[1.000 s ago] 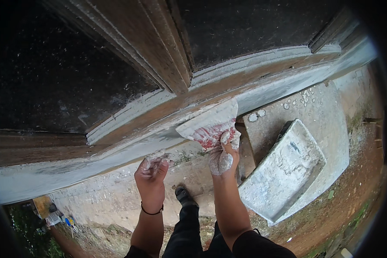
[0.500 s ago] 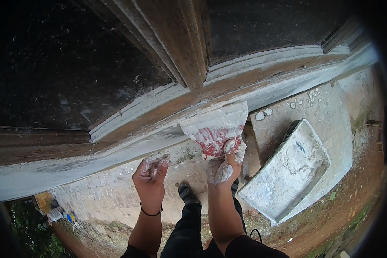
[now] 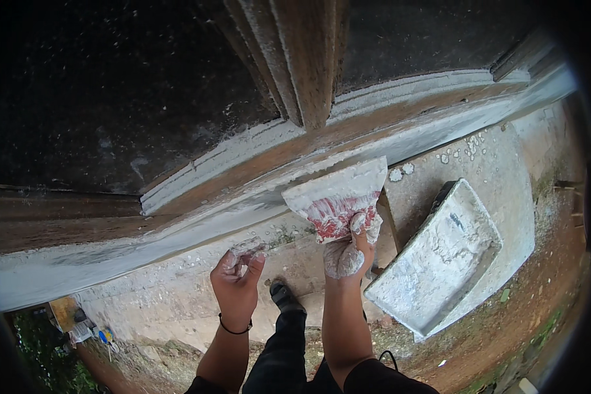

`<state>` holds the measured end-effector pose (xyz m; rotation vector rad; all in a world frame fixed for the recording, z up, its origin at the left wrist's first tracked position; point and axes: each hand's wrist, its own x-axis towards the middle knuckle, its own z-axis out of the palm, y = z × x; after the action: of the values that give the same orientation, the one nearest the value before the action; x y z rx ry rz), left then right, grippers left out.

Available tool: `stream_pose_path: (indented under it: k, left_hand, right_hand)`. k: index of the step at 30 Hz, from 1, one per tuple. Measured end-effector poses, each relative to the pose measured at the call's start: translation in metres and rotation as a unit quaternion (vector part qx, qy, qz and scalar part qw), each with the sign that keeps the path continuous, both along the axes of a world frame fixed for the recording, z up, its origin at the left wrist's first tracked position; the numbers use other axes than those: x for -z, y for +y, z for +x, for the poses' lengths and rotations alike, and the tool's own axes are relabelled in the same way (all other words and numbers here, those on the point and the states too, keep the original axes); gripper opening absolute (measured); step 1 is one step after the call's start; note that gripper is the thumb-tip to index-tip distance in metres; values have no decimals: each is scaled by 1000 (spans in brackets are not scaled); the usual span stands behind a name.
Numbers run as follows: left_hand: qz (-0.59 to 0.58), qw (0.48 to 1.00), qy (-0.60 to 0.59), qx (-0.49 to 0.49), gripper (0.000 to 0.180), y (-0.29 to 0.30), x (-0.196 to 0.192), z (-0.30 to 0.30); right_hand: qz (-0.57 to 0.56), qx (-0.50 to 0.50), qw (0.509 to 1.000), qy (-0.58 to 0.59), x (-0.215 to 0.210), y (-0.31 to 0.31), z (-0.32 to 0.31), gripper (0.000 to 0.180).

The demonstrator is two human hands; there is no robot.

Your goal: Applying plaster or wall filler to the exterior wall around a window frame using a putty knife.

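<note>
My right hand [image 3: 345,256], smeared with white putty, grips a wide red putty spreader [image 3: 335,213]. White paste covers much of its blade, whose broad edge points up at the white wall ledge [image 3: 243,207] below a wooden window frame; I cannot tell whether they touch. Left of it my left hand [image 3: 235,279] hangs in the air, fingers loosely curled and caked with putty. A gap shows between its thumb and fingers, and no object is visible in it. To the right lies a rectangular tray [image 3: 400,312] with white putty [image 3: 440,256] spread inside.
Under the tray is a pale, putty-spotted board [image 3: 515,197]. Dark window panes [image 3: 111,98] and a wooden post [image 3: 312,65] rise ahead. My sandalled foot [image 3: 285,295] stands on a concrete strip [image 3: 177,295]. Bare soil [image 3: 499,328] borders it, with small items at the far left.
Both hands have shifted slightly right, the spreader along with my right hand. The window frame also sits further right in view. My grip on the spreader looks the same.
</note>
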<state>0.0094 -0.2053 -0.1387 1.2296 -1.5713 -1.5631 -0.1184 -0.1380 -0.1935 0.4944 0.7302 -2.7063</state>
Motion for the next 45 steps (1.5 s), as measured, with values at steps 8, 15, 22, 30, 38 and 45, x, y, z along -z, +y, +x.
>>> stream_pose_path:
  k: [8, 15, 22, 30, 38, 45]
  left_hand:
    - [3, 1000, -4, -6, 12, 2, 3, 0]
    - [0, 999, -25, 20, 16, 3, 6, 4]
    - [10, 997, -58, 52, 20, 4, 9, 8]
    - [9, 999, -36, 30, 15, 11, 12, 5]
    - [30, 999, -22, 8, 13, 13, 13, 15]
    - [36, 999, -24, -10, 14, 10, 10, 46]
  right_hand:
    - [71, 19, 997, 20, 6, -3, -1, 30]
    - [30, 10, 999, 17, -5, -3, 0, 30]
    - [60, 25, 998, -10, 5, 5, -2, 33]
    - [58, 11, 998, -19, -3, -3, -10, 30]
    - [181, 18, 977, 113, 11, 46, 5, 33]
    - [375, -207, 721, 545, -16, 24, -5, 16]
